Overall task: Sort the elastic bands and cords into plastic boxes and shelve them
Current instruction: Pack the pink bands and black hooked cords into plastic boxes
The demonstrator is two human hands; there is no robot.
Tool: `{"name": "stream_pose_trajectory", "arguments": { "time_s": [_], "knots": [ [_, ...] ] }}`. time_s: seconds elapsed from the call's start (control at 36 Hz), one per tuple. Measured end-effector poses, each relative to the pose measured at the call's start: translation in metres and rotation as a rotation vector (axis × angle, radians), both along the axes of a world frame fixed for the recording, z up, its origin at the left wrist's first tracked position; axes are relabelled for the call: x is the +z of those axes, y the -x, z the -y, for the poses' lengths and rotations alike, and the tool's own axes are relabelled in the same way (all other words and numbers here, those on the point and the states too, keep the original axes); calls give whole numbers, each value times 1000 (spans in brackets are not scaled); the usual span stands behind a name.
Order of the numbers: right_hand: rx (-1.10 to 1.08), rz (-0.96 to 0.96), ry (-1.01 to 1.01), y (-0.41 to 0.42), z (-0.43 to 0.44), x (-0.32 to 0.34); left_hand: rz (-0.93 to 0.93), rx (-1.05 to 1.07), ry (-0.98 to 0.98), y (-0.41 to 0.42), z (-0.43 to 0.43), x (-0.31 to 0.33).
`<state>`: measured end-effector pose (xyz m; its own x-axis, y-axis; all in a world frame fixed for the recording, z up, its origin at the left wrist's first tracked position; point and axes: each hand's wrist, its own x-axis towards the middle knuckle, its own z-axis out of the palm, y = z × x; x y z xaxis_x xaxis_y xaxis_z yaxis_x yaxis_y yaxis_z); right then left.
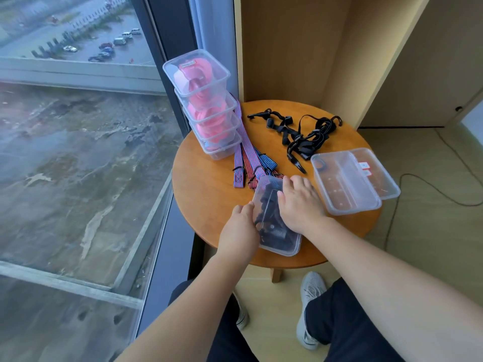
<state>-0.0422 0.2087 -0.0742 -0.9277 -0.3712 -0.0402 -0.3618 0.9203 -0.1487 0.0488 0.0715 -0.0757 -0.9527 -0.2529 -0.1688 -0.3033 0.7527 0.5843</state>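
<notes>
On the round table [198,199], bare wood lies free at the left front. The stack of boxes [209,113] walls the back left. Striped bands [247,155] and black cords [296,145] strew the middle. The empty box [345,184] fills the right and the lidded box [281,240] the front.

Right hand [300,205] presses flat on a plastic box [283,245] of black cords [273,232]; left hand [241,224] grips its side.

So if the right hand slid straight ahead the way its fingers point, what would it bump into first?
Most likely the striped bands, whose near ends lie just past the fingertips of the right hand, flat on the box lid. It might skim above them; height is hard to judge.
</notes>
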Motion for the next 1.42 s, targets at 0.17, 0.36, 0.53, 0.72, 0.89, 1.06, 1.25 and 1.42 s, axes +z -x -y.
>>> {"name": "stream_pose_trajectory", "arguments": {
  "time_s": [0.17,0.36,0.53,0.72,0.89,1.06,1.25,1.42],
  "knots": [
    [26,-19,-59,0,1,-2,-57,-150,189,18,-8,3],
    [66,-24,-29,-3,-3,-7,-78,-135,0,26,-9,-5],
    [97,55,-30,3,-3,-10,-111,-266,283,23,-1,-14],
    [130,42,-49,5,-4,-14,-137,-306,328,25,3,-19],
    [145,36,-75,7,-3,-15,-112,-272,277,27,3,-23],
    [164,46,-72,8,-4,-13,-122,-254,213,28,4,-24],
    [120,81,-42,6,-6,-13,-82,-217,217,26,0,-20],
    [17,159,105,-17,-18,-16,-50,-204,247,21,-7,-18]
  ]
}}
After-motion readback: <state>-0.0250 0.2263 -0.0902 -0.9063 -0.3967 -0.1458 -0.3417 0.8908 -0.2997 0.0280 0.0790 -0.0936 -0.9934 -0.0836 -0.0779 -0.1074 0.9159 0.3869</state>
